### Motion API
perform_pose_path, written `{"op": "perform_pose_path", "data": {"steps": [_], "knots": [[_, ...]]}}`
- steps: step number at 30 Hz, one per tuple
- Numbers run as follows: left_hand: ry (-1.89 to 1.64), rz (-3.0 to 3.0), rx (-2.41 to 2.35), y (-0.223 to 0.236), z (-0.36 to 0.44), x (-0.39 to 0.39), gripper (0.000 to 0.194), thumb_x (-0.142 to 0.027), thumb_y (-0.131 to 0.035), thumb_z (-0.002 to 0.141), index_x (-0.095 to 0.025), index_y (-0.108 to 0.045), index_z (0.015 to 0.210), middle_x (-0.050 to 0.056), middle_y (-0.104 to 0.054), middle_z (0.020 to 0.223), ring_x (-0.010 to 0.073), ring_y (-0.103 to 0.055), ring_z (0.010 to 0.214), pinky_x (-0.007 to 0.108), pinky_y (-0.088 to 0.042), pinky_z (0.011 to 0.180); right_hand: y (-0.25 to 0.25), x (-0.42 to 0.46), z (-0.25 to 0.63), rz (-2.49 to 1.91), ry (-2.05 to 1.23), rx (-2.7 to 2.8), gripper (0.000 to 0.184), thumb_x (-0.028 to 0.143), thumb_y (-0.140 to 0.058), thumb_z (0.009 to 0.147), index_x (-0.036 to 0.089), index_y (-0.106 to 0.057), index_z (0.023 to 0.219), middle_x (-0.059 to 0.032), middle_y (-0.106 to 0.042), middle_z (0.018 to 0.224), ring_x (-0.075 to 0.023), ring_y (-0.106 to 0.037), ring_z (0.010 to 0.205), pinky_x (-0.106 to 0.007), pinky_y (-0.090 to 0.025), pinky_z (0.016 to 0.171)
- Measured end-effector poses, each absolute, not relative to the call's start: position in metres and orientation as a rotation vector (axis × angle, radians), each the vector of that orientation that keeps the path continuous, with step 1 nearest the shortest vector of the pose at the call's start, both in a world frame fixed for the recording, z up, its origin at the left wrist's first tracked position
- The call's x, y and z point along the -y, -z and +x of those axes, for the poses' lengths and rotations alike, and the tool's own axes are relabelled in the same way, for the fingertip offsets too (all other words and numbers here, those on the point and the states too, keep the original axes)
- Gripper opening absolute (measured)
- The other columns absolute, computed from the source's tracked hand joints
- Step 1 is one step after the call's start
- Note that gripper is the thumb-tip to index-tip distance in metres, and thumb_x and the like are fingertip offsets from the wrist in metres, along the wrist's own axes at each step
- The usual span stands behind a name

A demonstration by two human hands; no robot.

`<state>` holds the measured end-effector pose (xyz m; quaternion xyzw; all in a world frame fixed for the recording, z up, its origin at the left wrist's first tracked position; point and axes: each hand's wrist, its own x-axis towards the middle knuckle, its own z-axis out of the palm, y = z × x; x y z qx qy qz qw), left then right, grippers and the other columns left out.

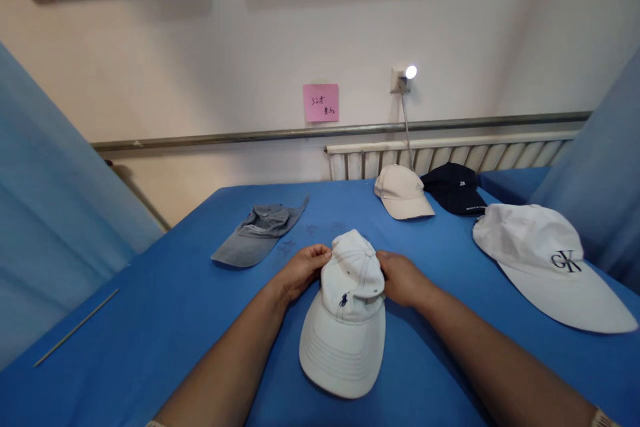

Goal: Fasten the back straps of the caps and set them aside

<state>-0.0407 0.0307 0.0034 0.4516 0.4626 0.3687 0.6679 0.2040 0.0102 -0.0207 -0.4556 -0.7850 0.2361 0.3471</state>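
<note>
Between my hands is a white baseball cap (350, 287) with a small dark embroidered figure on its front and its brim pointing toward me. My left hand (304, 268) pinches the cap's left side near the back of the crown. On the other side, my right hand (403, 278) grips the crown's edge, its fingertips partly hidden behind the fabric. The crown looks slightly dented near the front. A grey cap (260, 230) lies collapsed on the blue cloth, beyond my left hand and to its left.
At the back right sit a beige cap (401, 190) and a navy cap (454, 187). Nearer on the right lies a large white cap (535, 247) with dark letters. A thin stick (76, 327) rests at the left on the blue-covered table (200, 347). Blue curtains (55, 193) flank it.
</note>
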Motion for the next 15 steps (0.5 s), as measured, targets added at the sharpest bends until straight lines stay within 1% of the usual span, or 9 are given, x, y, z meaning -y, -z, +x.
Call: {"op": "perform_pose_path", "data": {"steps": [3,6,8,10,15], "knots": [[-0.838,1.023,-1.026,-0.002,-0.045,-0.033,0.035,-0.038,-0.081,0.063,-0.015,-0.057,0.074,0.000,-0.058,0.067,0.0102,-0.052,0.059,0.023,-0.038,0.059,0.017,-0.015,0.212,-1.251,-0.494,1.765,0.006,0.020,-0.055,0.073,0.022,-0.059,0.070,-0.0023,-0.064,0.074,-0.0164,-0.057,0.065,-0.027,-0.043,0.063],[-0.868,1.030,-1.034,-0.003,-0.046,-0.035,0.036,-0.038,-0.082,0.062,-0.015,-0.058,0.075,0.000,-0.059,0.068,0.0106,-0.053,0.060,0.023,-0.040,0.061,0.018,-0.021,0.219,-1.265,-0.538,1.386,0.012,0.031,-0.054,0.077,0.020,-0.058,0.073,-0.0018,-0.062,0.069,-0.0155,-0.055,0.061,-0.027,-0.044,0.060],[-0.888,1.048,-1.058,-0.004,-0.044,-0.035,0.036,-0.039,-0.081,0.062,-0.015,-0.058,0.074,0.000,-0.058,0.067,0.0105,-0.052,0.059,0.023,-0.040,0.061,0.022,-0.026,0.220,-1.289,-0.638,1.242,0.015,0.035,-0.056,0.075,0.020,-0.058,0.072,-0.0008,-0.061,0.064,-0.0151,-0.053,0.057,-0.026,-0.043,0.055],[-0.941,1.110,-1.092,-0.007,-0.040,-0.034,0.036,-0.041,-0.079,0.064,-0.015,-0.058,0.076,0.000,-0.057,0.067,0.0102,-0.051,0.059,0.023,-0.040,0.061,0.027,-0.029,0.220,-1.326,-0.704,1.189,0.016,0.035,-0.057,0.071,0.020,-0.058,0.068,-0.0001,-0.059,0.059,-0.0150,-0.052,0.055,-0.026,-0.042,0.053],[-1.141,1.446,-1.176,-0.015,-0.031,-0.027,0.034,-0.039,-0.078,0.065,-0.016,-0.061,0.084,0.002,-0.060,0.077,0.0133,-0.055,0.071,0.025,-0.043,0.067,0.034,-0.033,0.220,-1.372,-0.724,1.176,0.014,0.034,-0.056,0.067,0.020,-0.058,0.065,-0.0001,-0.060,0.059,-0.0154,-0.052,0.055,-0.027,-0.042,0.053]]}}
